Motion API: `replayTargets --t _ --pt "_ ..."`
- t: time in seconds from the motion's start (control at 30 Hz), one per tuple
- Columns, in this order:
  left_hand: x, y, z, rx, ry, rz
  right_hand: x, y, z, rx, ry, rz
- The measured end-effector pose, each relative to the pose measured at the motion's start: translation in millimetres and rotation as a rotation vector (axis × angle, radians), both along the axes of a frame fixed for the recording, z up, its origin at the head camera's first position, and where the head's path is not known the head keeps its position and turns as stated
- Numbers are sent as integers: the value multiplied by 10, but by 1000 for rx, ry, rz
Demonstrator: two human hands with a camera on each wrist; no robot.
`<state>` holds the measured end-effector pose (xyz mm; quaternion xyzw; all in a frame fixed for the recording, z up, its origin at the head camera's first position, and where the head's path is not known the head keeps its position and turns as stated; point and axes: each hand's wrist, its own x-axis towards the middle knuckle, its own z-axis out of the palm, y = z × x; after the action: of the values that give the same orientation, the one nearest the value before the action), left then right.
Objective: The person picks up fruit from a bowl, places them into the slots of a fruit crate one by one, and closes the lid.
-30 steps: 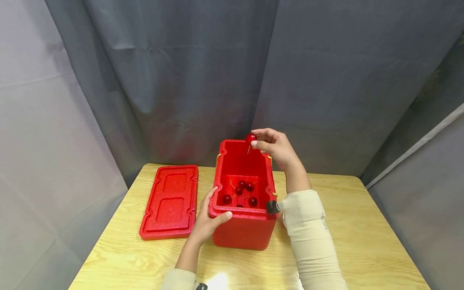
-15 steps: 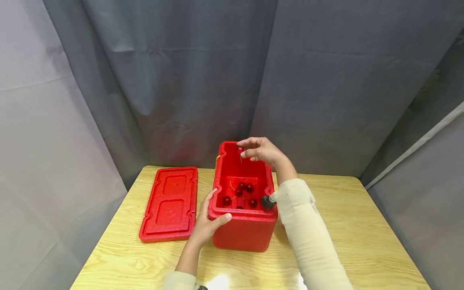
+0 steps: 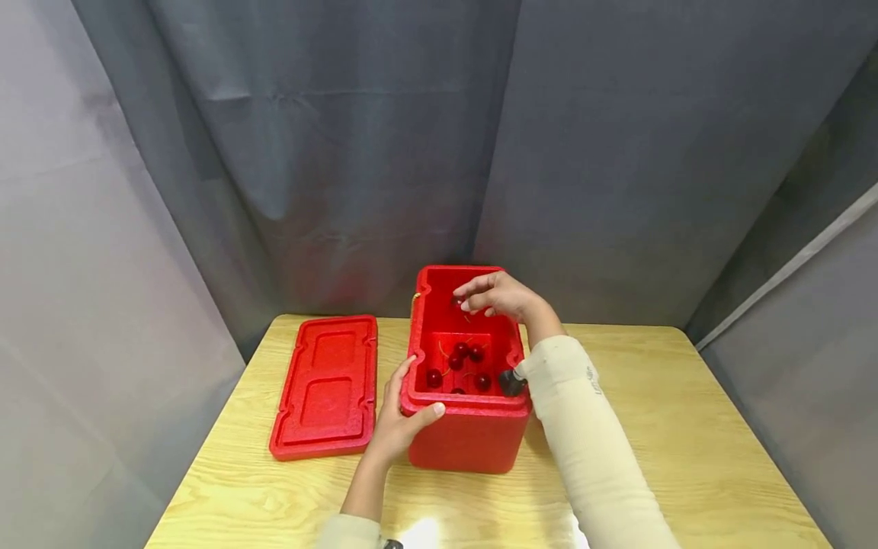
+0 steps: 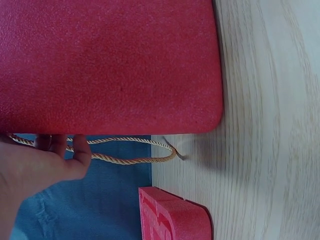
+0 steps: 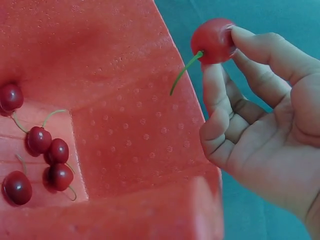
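A red foam box [image 3: 466, 446] stands uncovered on the table, with several dark red cherries [image 3: 456, 361] lying on its floor. My left hand [image 3: 398, 427] grips the near left corner, thumb on the front rim and fingers along the side wall. In the left wrist view, a rope handle [image 4: 130, 160] hangs beside those fingers. Over the box's far end, my right hand [image 3: 504, 297] pinches another cherry [image 5: 212, 40] between thumb and fingers. That cherry's green stem points down toward the box's inside, clear of the fingers in the right wrist view.
Left of the box, the red foam lid [image 3: 325, 389] lies flat on the wooden table [image 3: 686, 442]. Grey curtains [image 3: 343, 152] hang behind and at both sides. The right forearm crosses the box's right rim.
My right hand has moved left and lower with the cherry, from above the far right rim to over the box opening. The left hand keeps its grip on the corner.
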<state>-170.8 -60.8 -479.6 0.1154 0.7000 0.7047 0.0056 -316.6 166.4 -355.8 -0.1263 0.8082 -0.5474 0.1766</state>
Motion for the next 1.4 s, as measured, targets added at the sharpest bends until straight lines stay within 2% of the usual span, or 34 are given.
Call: replayTargets --t 0.03,0.17,0.43,0.53,0.67,0.77,0.83,0.97,1.1,1.23,1.4 --pt "-24 1 -51 9 9 5 -10 -4 -12 5 2 8" --pt "-10 -21 -54 34 12 11 -38 -46 -73 23 -3 35" --pt "33 -93 -60 15 -9 21 -37 -111 -133 29 -21 48" --pt "37 -106 0 19 -7 11 -45 -121 -120 35 -10 47" --pt "108 -103 157 -5 1 18 -16 -114 -77 44 -14 75" --pt "164 -73 242 -32 -6 8 77 -60 21 61 4 97" --pt "177 -52 245 -37 -24 -2 162 -14 110 73 39 111" --pt "191 -30 217 -16 -22 -8 324 74 263 98 115 141" --pt "106 -50 77 -4 -27 9 444 160 330 116 169 175" --pt "8 -65 -48 -9 -14 29 554 267 353 133 208 171" --pt "1 -59 -84 -7 -2 31 717 459 285 115 217 142"
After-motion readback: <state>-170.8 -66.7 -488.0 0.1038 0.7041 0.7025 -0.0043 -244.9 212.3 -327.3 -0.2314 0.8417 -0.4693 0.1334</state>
